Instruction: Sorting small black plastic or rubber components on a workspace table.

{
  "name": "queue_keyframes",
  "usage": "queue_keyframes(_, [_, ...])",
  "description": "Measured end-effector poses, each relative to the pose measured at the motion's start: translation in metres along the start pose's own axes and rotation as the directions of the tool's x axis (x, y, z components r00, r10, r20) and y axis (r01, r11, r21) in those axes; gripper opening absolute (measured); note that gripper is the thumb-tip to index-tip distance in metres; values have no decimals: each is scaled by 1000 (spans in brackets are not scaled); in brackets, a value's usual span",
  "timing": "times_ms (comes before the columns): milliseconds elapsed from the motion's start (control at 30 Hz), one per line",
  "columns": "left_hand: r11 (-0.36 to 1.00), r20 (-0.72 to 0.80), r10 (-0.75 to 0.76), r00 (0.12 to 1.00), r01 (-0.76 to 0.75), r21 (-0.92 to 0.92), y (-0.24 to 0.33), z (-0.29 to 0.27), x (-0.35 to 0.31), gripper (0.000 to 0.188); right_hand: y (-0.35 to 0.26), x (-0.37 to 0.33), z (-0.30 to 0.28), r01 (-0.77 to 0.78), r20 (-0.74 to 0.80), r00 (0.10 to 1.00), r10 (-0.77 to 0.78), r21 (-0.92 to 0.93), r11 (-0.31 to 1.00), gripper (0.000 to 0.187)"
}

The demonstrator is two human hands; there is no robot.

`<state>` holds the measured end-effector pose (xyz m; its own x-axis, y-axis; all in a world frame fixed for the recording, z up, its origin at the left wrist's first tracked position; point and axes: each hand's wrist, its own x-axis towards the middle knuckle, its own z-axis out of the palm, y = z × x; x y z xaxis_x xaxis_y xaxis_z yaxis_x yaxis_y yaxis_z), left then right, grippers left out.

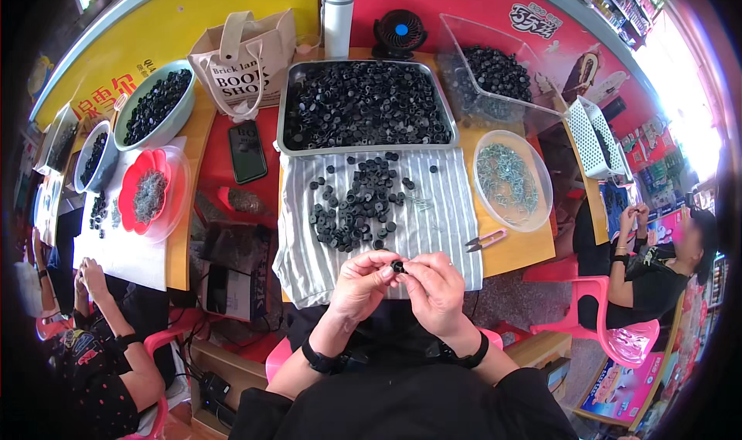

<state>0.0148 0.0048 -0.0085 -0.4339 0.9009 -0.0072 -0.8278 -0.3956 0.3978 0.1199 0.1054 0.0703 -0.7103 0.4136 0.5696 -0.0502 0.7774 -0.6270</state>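
My left hand (pixel 363 285) and my right hand (pixel 435 292) meet over the near edge of the striped cloth (pixel 301 262). Pinched between their fingertips is a small round black plastic part (pixel 398 266); its finer detail is too small to make out. Both hands are closed on it. Just beyond them, a loose pile of black plastic parts (pixel 352 216) is spread on the cloth. A few thin metal pins (pixel 421 202) lie to the right of that pile. A metal tray (pixel 290 142) heaped with similar black parts stands behind it.
Right of the cloth are thread snips (pixel 487 240) and a clear oval tub (pixel 547 208) of metal pins. A clear bin (pixel 510 112), a fan (pixel 399 32), a white bottle (pixel 338 23), a phone (pixel 246 152) and a tote bag (pixel 232 65) surround the tray. People sit on both sides.
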Motion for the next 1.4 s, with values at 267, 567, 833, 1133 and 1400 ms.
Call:
queue_keyframes(267, [1000, 0, 1, 1000, -1, 18, 2, 3, 0, 23, 0, -1, 0, 34, -2, 999, -34, -45, 998, 22])
queue_keyframes(567, [1000, 0, 4, 1000, -4, 25, 1, 1, -2, 22, -1, -2, 2, 22, -6, 1000, -22, -11, 1000, 23])
queue_keyframes(833, [1000, 2, -1, 1000, 1, -11, 0, -2, -1, 24, 1, -8, 6, 32, -68, 997, -29, 45, 999, 17])
queue_keyframes(1133, [999, 27, 43, 999, -43, 4, 0, -1, 0, 22, 5, -12, 9, 44, -82, 996, -43, 1, 999, 18])
queue_keyframes(1400, [997, 45, 76, 996, -77, 25, -3, -3, 0, 22, 5, -12, 10, 85, -66, 994, -85, -3, 996, 19])
